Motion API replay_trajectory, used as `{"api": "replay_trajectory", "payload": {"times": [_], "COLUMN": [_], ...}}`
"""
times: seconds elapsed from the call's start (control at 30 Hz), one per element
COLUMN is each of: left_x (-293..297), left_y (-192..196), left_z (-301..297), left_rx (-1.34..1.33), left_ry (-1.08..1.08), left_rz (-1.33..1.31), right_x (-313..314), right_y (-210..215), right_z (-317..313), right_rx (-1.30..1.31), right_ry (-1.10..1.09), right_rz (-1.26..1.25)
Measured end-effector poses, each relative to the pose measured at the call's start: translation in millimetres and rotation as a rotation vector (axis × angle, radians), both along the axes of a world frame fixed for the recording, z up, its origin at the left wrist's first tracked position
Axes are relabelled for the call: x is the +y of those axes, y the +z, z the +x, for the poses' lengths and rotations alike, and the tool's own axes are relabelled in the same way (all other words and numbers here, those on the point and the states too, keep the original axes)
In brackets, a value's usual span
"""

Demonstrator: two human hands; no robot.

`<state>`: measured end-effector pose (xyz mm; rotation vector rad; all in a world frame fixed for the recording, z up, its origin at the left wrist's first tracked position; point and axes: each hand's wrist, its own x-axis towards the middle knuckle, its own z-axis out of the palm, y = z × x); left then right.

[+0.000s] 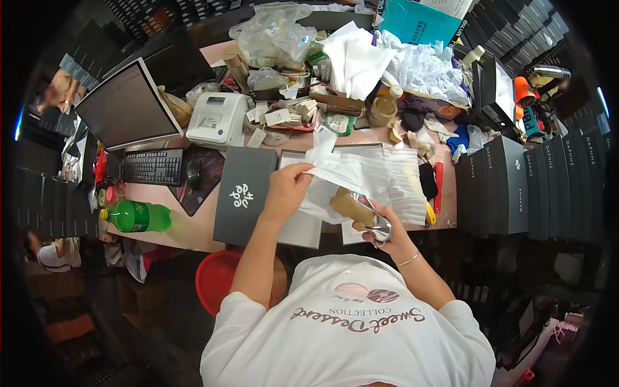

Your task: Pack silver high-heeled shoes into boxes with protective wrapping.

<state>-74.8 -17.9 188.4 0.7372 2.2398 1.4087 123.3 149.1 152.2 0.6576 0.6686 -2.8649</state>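
My left hand (287, 187) pinches the edge of a sheet of white tissue paper (338, 169), which is lifted and spread over an open box. In my right hand (394, 240) is a shiny silver shoe (380, 227), tilted with its tan sole (351, 206) showing. The shoe's far end lies against the tissue paper. Under both hands is the open grey box (300, 235), partly hidden by the paper. Its dark lid (245, 193), or a second box, lies just left of my left hand. More pleated white paper (406, 184) lies right of the shoe.
A monitor (129, 106), keyboard (153, 166), mouse (193, 173), white label printer (216, 119) and green bottle (138, 216) stand at the left. Clutter and crumpled paper (425, 71) fill the back. Dark shoeboxes (493, 187) are stacked at right; a red basin (216, 277) sits below the table.
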Motion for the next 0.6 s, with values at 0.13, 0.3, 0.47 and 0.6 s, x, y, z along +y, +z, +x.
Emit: {"api": "replay_trajectory", "payload": {"times": [0.13,0.3,0.47,0.6], "left_x": [15.2,13.1,12.3,13.1], "left_y": [-13.7,2.6,32.1,13.9], "left_z": [23.3,54.5,81.8,83.0], "left_rx": [-0.061,0.059,0.360,0.227], "left_ry": [-0.053,-0.095,-0.139,-0.041], "left_rz": [0.162,0.261,0.356,0.401], "right_x": [-2.7,-0.9,-34.0,-45.1], "right_y": [7.8,10.3,24.5,30.4], "right_z": [3.0,-6.6,-54.0,-77.8], "right_rx": [0.103,0.005,-0.031,-0.036], "right_ry": [-0.039,-0.089,-0.329,-0.427], "right_rz": [-0.231,-0.176,0.003,0.305]}}
